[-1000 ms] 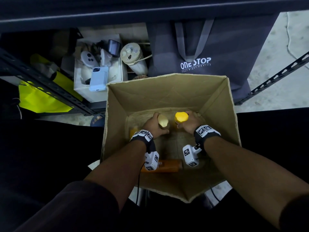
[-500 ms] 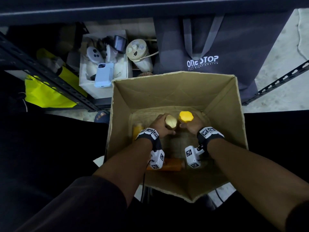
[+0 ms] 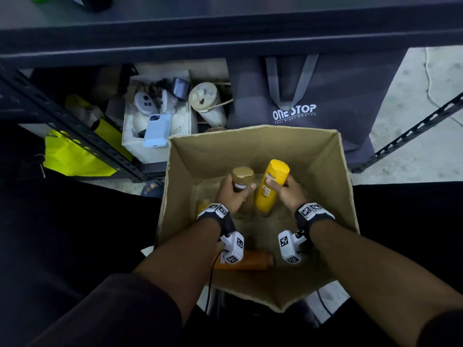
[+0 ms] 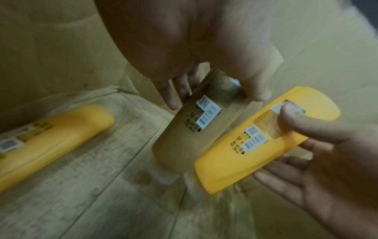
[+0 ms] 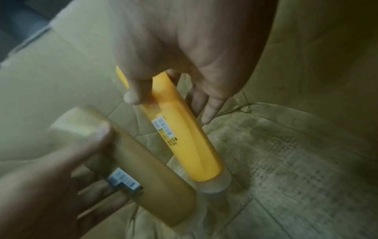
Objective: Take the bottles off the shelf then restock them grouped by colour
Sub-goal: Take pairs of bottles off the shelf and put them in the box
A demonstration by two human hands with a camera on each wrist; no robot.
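Change: both bottles ride higher in the cardboard box [image 3: 253, 144] than a second ago, more of each body now showing above the hands.
Left hand [image 3: 231, 194]: fingers wrapped round the tan bottle [image 3: 242, 177], clear of the floor.
Right hand [image 3: 292, 192]: thumb and fingers clamped on the yellow bottle [image 3: 271, 185], just beside the tan one.
Long axes: near upright, caps down, flat bases up and tilted away, toward the shelf [image 3: 225, 28].
Remaining: an orange bottle [image 3: 248, 261] lies flat near the wrists; another [image 4: 51, 135] lies along the left wall.
Next move: judged a straight lift up and forward to the shelf.
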